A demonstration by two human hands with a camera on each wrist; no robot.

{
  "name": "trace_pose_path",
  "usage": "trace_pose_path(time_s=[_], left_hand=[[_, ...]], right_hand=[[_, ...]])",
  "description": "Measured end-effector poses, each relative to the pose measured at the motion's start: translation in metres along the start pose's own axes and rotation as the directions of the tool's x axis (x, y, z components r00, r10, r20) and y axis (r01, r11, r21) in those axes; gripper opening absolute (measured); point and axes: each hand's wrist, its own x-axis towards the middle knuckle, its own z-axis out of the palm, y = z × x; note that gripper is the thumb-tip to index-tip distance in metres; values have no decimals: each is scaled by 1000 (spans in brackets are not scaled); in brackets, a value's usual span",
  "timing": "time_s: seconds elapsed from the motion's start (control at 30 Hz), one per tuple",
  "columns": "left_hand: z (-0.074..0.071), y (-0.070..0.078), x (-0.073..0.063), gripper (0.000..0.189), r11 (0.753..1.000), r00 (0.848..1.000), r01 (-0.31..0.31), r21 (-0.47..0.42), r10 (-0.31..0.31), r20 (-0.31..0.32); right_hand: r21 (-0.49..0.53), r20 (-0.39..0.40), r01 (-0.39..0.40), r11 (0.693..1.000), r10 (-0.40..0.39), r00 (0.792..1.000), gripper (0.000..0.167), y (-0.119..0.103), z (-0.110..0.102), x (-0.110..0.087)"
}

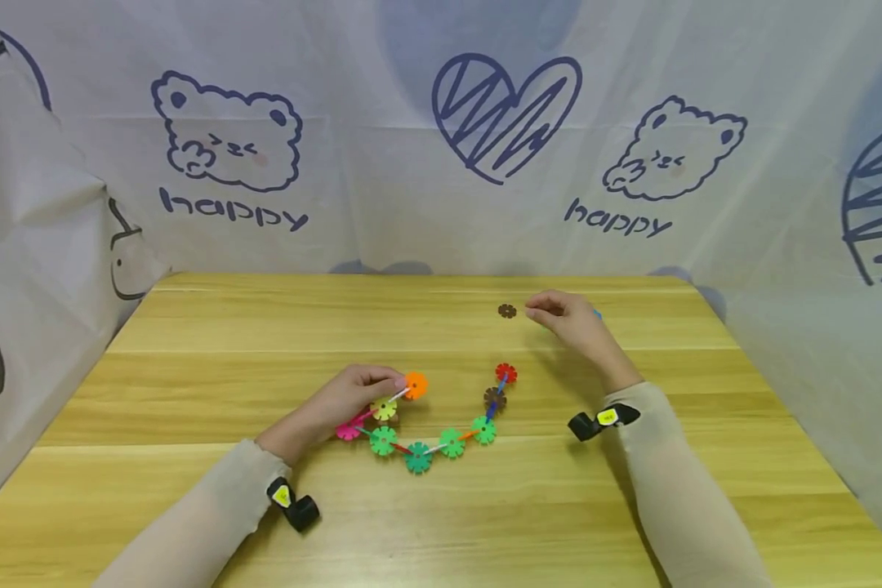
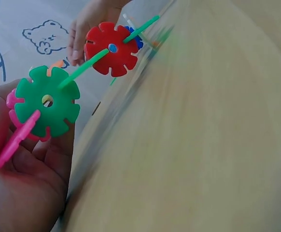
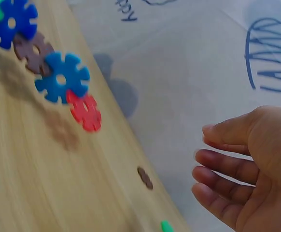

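My left hand (image 1: 338, 400) pinches one end of a chain of slotted plastic snowflake discs, by the orange disc (image 1: 420, 379). The chain curves through yellow, pink and several green discs, such as a dark green disc (image 1: 418, 465), up to a red disc (image 1: 506, 373) at its right end. In the left wrist view, a green disc (image 2: 63, 118) shows in front of the palm. My right hand (image 1: 576, 327) hovers above the table's back right, fingers relaxed and holding nothing. A loose brown disc (image 1: 502, 311) lies just left of its fingertips.
A blue piece (image 1: 598, 314) shows behind the right hand, mostly hidden. In the right wrist view, a green piece (image 3: 166, 226) lies near the table edge. The wooden table (image 1: 441, 531) meets a white printed curtain (image 1: 382, 220) at the back.
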Motion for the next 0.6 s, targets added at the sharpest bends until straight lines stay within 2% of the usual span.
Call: trace_pose_path(time_s=[0.23,0.6], left_hand=[[0,-2,0,36,999,1000,6,-32,-6,-4],[-1,-6,0,35,1000,1000,-11,-14,11,6]], right_hand=[[-55,-54,-37,998,34,998,33,22,-6,4],[-2,-47,-95,995,95,994,38,51,-9,3]])
